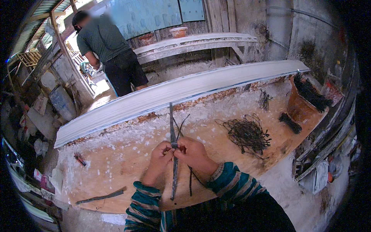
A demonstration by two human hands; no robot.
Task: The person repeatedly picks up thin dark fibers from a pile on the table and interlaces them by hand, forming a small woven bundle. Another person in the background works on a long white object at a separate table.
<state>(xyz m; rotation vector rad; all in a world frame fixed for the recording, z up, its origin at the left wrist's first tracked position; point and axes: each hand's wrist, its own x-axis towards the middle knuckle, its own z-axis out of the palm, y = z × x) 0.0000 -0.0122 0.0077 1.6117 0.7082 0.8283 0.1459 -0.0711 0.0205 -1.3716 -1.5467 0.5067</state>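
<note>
A dark flat strip (172, 129) runs from twelve to six o'clock over the worktop (131, 168), pinched by both the left hand (159, 155) and the right hand (196, 154), set close together. Between two and three o'clock from them lie tangled cords (247, 133); beyond, a brown tub (298, 106). At eight, a loose strip (101, 196) lies near the edge.

Readable text: none in view.
Blue wall panel (147, 17): streaked marks, no letters or numbers that can be made out.
Red-and-white item (331, 91) at right: too blurred to read any print.
Pale plastic bag (319, 178) at lower right: no legible label.
Blue drum (62, 103) at left: no legible sign or number.
Counter (127, 166): pale specks, no readable writing.
</note>
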